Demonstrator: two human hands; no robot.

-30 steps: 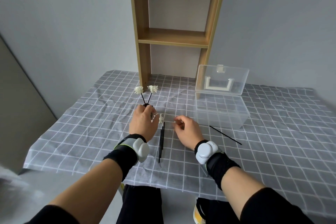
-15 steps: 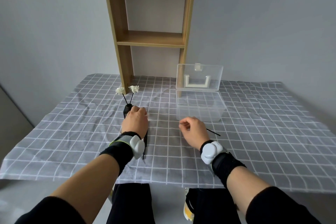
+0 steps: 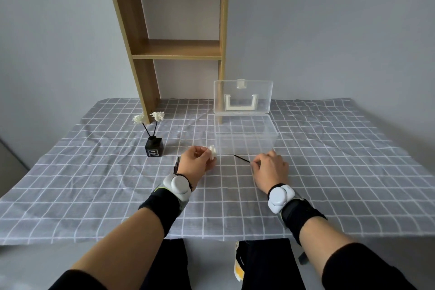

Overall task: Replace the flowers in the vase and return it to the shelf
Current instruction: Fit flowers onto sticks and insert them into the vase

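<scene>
— The fingers [image 3: 205, 153] of my left hand [image 3: 194, 168] are pinched on a small white flower head [image 3: 212, 152], held just above the checked cloth [image 3: 94, 195]. The fingertips [image 3: 255, 164] of my right hand [image 3: 270, 170] are closed on the near end of a thin black stick [image 3: 242, 158], which lies on the cloth and points away to the left of them.

— So the head and the stem are apart?

— Yes, there is a clear gap between them. I can't tell whether this pair is coming apart or about to be joined. A few loose sticks [image 3: 177, 163] lie just left of my left fingers, partly hidden by the hand.

— Where is the vase?

— The vase [image 3: 154, 149], a small black one, stands upright on the cloth beyond my left fingers and to their left, near but not touching. Two white flowers [image 3: 157, 115] stand in it.

— And past your right fingers?

— A clear box [image 3: 244, 136] sits open and looks bare inside, its lid [image 3: 243, 97] upright behind it.

— How far along are you, then?

— About midway, I judge. The vase is down off the shelf [image 3: 176, 49], which stands at the far edge well beyond both hands with its board bare. The swap looks unfinished, and carrying the vase back up remains.
</scene>
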